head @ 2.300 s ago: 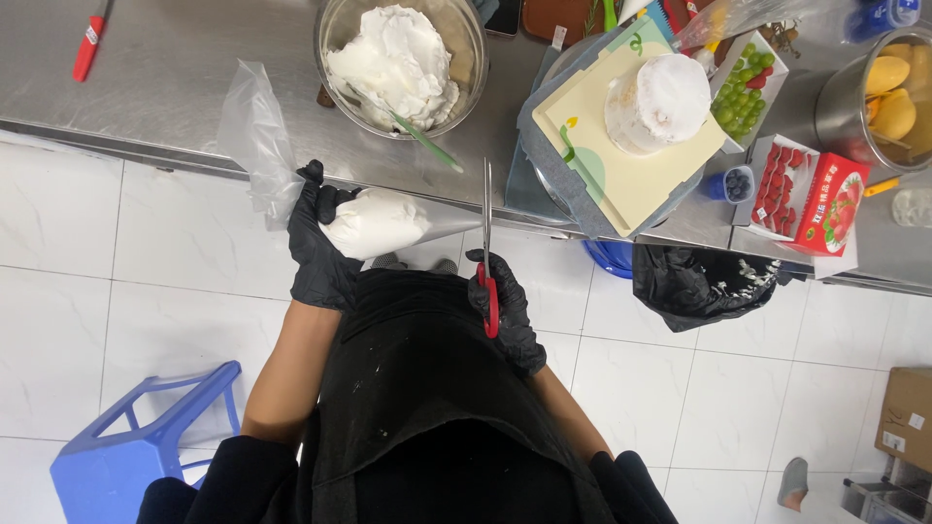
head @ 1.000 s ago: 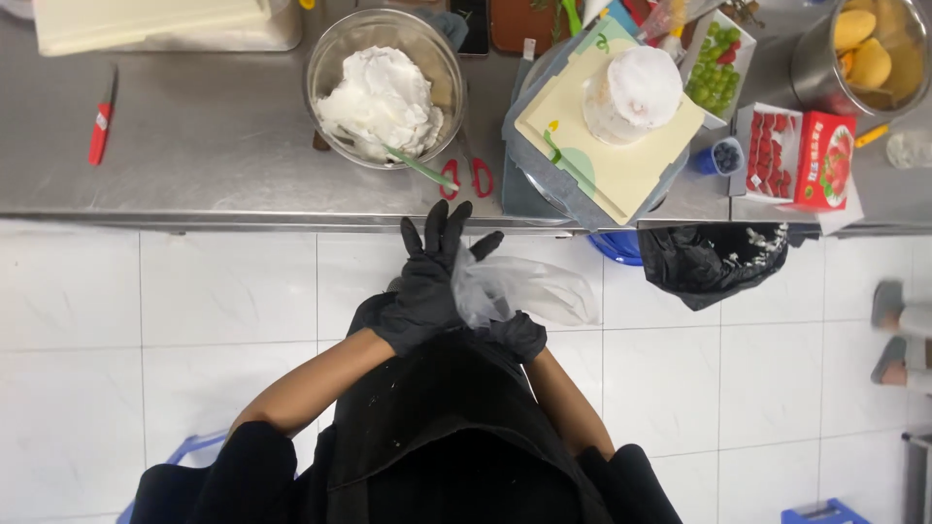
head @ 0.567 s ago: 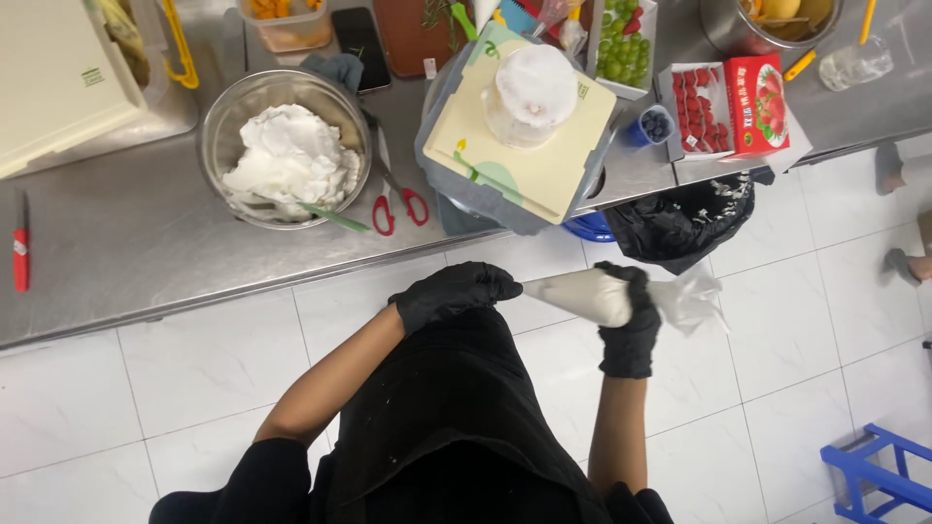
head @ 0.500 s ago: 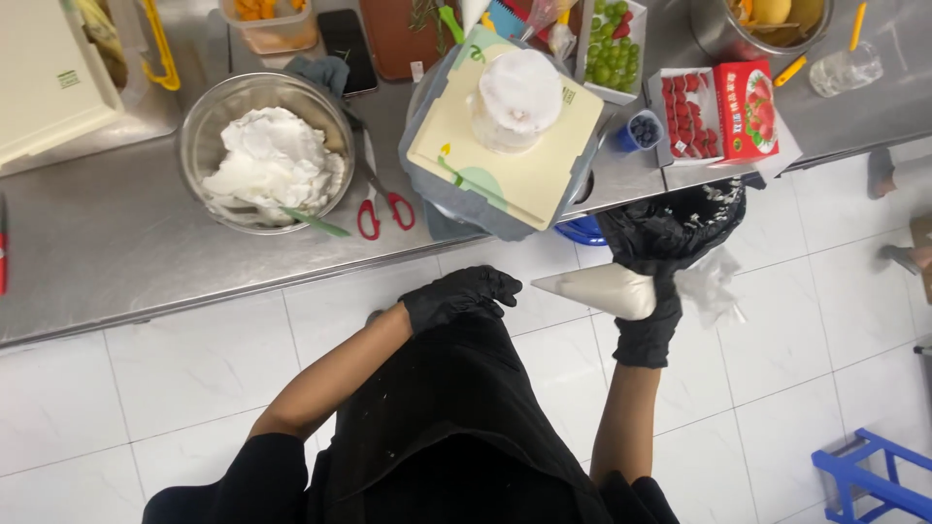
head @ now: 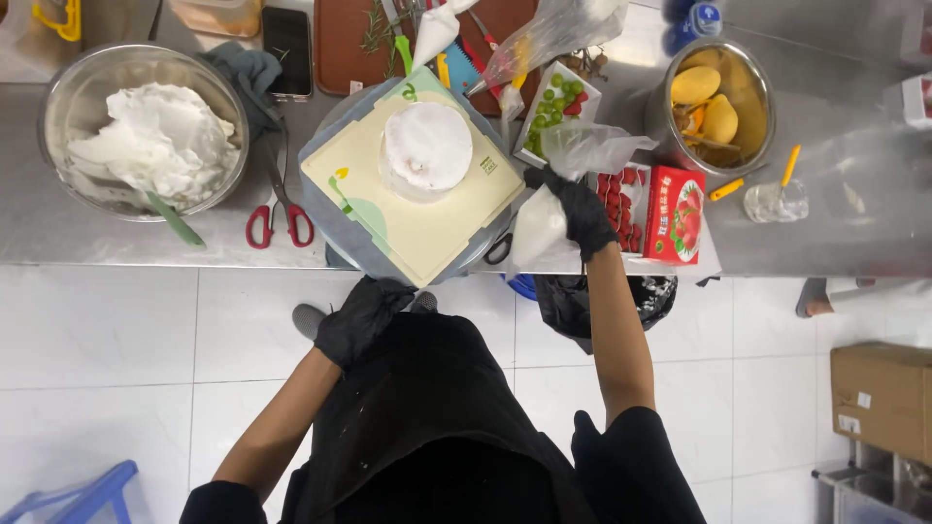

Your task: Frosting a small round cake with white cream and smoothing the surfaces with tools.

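A red cardboard box printed with strawberries [head: 677, 215] is lying on the stainless steel counter [head: 116, 228], just beside an open tray of red strawberries [head: 621, 199]. A brown cardboard carton with small white labels [head: 882, 398] is standing on the white tiled floor at the far right.

The right hand in a black glove [head: 581, 206] is holding a clear plastic piping bag filled with white cream [head: 541, 228], its grip closed around the twisted upper part, with loose crinkled plastic bunching above the fist. The bag is now hanging over the counter edge, next to the pale yellow square board [head: 427, 218] carrying a small round white-frosted cake [head: 425, 147]; half a second ago it was being held lower, in front of the body.

The left hand in a black glove [head: 359, 318] is resting against the black apron below the counter edge, fingers curled loosely and holding nothing, much as before.

A shiny metal bowl of fluffy white cream [head: 136, 136] is sitting at the left, and red-handled scissors [head: 280, 221] are lying beside it. A steel pot of peeled yellow mango pieces [head: 714, 102] is standing at the right.
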